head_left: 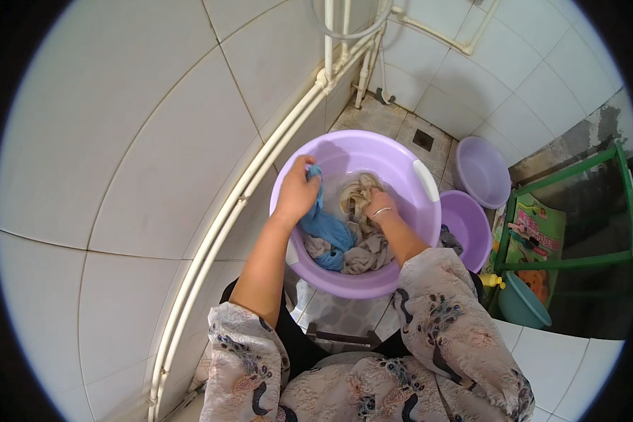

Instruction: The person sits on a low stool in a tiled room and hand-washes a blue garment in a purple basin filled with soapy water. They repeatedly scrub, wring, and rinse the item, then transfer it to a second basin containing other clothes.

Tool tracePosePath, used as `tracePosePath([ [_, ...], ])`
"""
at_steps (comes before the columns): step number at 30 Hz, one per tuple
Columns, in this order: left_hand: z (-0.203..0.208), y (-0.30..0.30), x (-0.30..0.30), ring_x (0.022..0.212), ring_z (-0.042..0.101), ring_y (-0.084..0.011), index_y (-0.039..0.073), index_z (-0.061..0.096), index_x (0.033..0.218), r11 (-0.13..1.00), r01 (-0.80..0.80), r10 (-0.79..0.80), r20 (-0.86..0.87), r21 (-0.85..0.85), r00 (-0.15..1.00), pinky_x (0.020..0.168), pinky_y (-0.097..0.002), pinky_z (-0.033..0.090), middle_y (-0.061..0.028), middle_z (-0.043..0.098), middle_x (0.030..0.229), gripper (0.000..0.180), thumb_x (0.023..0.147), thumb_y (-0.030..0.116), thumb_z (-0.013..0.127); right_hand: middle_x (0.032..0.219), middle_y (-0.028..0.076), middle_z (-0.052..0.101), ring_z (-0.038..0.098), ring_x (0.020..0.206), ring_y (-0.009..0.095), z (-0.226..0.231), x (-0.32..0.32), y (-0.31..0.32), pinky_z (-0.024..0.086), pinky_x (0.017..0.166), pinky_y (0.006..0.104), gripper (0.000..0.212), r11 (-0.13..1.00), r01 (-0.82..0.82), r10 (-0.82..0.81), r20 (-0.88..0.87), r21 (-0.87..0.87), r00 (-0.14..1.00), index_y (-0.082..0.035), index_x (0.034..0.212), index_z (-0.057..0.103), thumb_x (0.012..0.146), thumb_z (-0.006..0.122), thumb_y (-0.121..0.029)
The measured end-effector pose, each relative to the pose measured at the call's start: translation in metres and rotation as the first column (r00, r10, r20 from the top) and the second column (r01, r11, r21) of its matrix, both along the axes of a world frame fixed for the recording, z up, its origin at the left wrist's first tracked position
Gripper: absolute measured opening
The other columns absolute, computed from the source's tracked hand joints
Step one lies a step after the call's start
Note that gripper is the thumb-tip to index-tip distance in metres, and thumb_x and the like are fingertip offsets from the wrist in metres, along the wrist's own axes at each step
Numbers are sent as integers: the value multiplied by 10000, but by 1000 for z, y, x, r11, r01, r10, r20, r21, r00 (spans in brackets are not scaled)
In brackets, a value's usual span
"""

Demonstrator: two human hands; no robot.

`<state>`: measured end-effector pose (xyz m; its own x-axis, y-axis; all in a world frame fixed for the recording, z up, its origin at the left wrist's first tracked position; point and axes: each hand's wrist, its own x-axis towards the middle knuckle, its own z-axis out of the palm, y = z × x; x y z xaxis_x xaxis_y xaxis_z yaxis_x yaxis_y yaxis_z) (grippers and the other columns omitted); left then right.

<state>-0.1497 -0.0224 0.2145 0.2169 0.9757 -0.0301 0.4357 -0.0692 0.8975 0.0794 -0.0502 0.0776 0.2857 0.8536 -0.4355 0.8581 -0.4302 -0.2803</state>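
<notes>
In front of me stands a large purple washbasin (pixel 408 260) holding water and wet laundry. My left hand (pixel 297 190) is at the basin's left side, its fingers closed around the upper end of a blue cloth (pixel 330 231) that trails down into the basin. Over the middle, my right hand (pixel 380 202) grips a beige cloth (pixel 359 191); its fingertips are partly hidden in the folds. A greyish-beige wet cloth (pixel 369 254) lies bunched at the near side of the basin, touching the blue one.
Right of the basin are a smaller purple basin (pixel 475 228) with dark cloth, a pale purple basin (pixel 484 169) and a teal basin (pixel 522 302). A green metal frame (pixel 566 264) stands beyond. White pipes (pixel 243 200) line the left tiled wall. A floor drain (pixel 423 139) lies behind.
</notes>
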Motion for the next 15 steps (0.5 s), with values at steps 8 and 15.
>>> tracePosePath([
  [8,-60,-11,43,1067,531,-346,118,550,1161,868,449,-496,-421,-211,759,899,-420,426,-176,555,1150,451,723,189,633,947,125,648,612,878,206,92,49,-21,464,805,309,334,918,300,-47,-681,258,730,-20,1021,622,744,658,-203],
  [15,-91,-57,74,1109,509,-315,211,558,1188,740,548,-563,-804,-389,190,905,-433,430,-135,493,1233,635,606,352,769,1002,66,614,578,891,135,155,41,-53,465,803,275,427,764,413,175,-775,496,607,40,1126,530,746,682,-83],
])
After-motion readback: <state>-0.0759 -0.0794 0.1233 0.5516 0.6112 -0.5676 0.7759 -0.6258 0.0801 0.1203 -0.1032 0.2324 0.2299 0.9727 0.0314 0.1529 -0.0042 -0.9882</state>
